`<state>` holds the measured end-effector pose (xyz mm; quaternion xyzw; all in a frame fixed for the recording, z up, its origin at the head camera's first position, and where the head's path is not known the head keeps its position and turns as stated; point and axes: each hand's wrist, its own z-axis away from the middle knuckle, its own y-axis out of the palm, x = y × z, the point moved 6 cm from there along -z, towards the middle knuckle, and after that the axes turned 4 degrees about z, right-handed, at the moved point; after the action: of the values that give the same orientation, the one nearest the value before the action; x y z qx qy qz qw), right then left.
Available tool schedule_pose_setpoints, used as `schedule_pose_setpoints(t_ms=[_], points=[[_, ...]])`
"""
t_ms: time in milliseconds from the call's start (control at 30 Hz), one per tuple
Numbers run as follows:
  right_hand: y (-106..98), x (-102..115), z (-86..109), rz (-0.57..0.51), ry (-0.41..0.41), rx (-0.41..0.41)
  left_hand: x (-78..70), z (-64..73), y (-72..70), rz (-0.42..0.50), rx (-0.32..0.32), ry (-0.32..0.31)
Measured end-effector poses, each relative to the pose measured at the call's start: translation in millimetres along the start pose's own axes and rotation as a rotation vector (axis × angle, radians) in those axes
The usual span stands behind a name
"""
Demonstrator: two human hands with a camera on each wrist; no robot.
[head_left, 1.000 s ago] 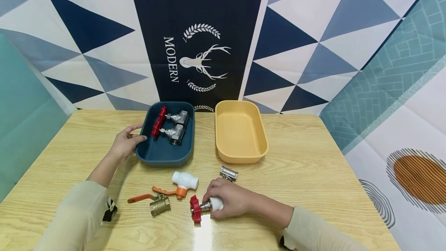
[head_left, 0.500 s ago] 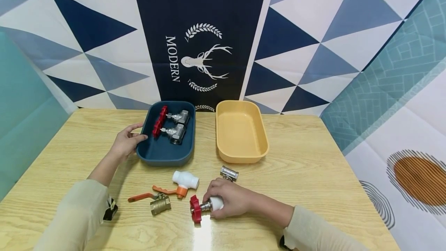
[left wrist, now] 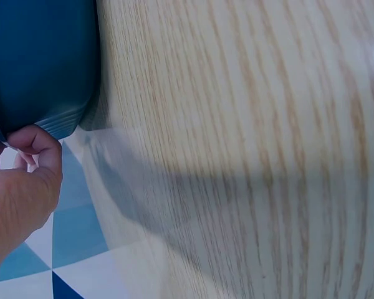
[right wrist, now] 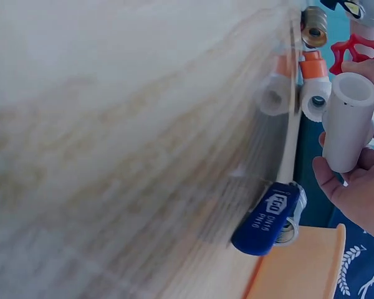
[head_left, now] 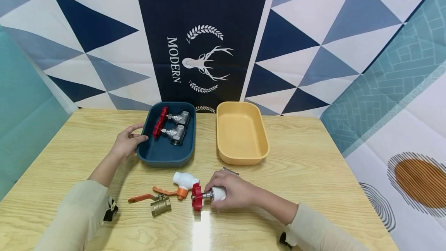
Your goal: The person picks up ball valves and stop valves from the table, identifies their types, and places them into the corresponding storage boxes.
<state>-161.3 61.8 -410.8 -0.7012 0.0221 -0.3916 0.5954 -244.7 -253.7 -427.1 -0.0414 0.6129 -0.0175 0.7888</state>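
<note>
My left hand (head_left: 127, 144) pinches the left rim of a dark blue bin (head_left: 160, 155), thumb over the edge. Two metal valves (head_left: 177, 133) with red handwheels lie inside it. In my right hand (head_left: 236, 191) is a white valve (right wrist: 349, 128) with a red handwheel (head_left: 197, 196), held by its white body just above the table. Under that hand lies a silver ball valve (head_left: 230, 171), mostly hidden in the head view; its blue lever (right wrist: 265, 221) shows in the right wrist view. To the left lie a white plastic valve (head_left: 185, 180) with an orange lever and a brass ball valve (head_left: 160, 206).
A yellow bin (head_left: 244, 161) stands right of the blue one, with nothing in it. Both are at the back of the wooden table (head_left: 299, 158), close to a patterned cloth backdrop (head_left: 205, 11). The brass valve's red-orange lever (head_left: 141, 198) points left.
My right hand has raised the white valve off the table and shifted slightly toward the back, covering more of the silver ball valve. The left hand stays on the bin's rim.
</note>
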Motion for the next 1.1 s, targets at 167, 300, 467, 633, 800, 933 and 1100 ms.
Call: schedule_pose_setpoints(t_ms=[167, 300, 467, 633, 800, 933, 1100], points=[[-4.3, -1.1, -0.8, -0.020, 0.021, 0.004, 0.9, -0.3, -0.3, -0.003, 0.001, 0.005], [-7.6, -0.6, -0.5, -0.040, 0.042, 0.008, 1.3, -0.6, -0.8, -0.018, -0.008, 0.011], [-13.7, -0.1, -2.1, -0.057, 0.063, -0.001, 1.1, -0.3, -1.1, -0.032, -0.017, 0.019], [-21.0, 3.0, -7.5, -0.062, 0.026, -0.024, 1.0, 0.2, -1.1, -0.033, -0.018, 0.019], [-25.7, 6.7, -13.1, -0.059, 0.003, -0.038, 1.3, 0.4, -1.4, -0.046, -0.020, 0.011], [-28.6, 8.0, -17.1, -0.057, 0.004, -0.051, 0.8, 0.3, -1.9, -0.051, -0.026, 0.009], [-32.1, 8.4, -21.7, -0.062, 0.011, -0.062, 0.5, -0.9, -2.5, -0.051, -0.029, 0.011]])
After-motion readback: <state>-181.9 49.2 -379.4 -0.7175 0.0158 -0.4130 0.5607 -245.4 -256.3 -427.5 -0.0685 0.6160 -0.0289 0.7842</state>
